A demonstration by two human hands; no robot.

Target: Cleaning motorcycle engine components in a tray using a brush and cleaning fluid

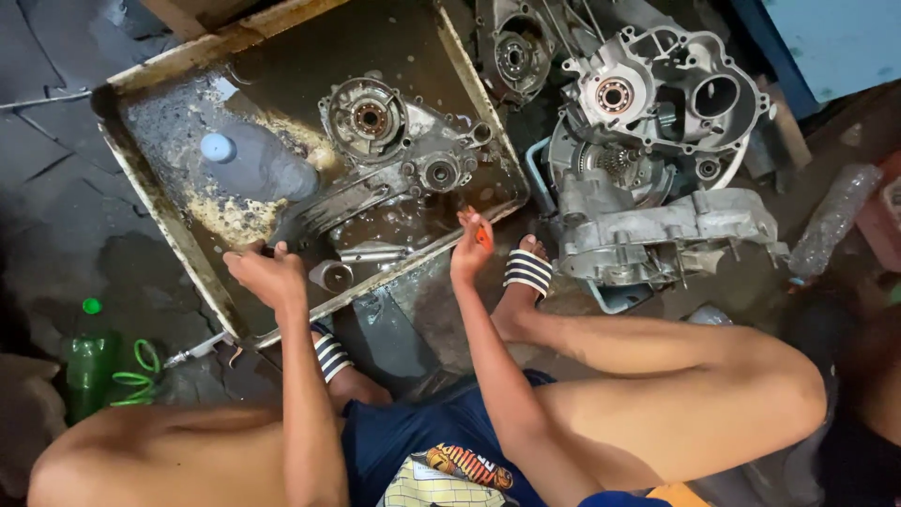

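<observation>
A dirty metal tray (169,221) holds dark liquid and a greasy engine case half (394,155) with round bearing seats. My left hand (265,272) rests at the tray's near rim, fingers curled by the low end of the case. My right hand (472,246) hovers over the tray's near right corner and pinches a small orange tool (482,235). A small metal cup-shaped part (332,275) lies in the tray between my hands. A plastic bottle with a pale blue cap (246,160) lies in the liquid at the tray's left.
Cleaner aluminium engine cases (657,103) and a long case cover (666,230) are piled to the right. My striped sandals (527,272) sit below the tray. A green bottle (89,366) and green coiled hose (136,371) stand at left. A clear bottle (831,221) lies far right.
</observation>
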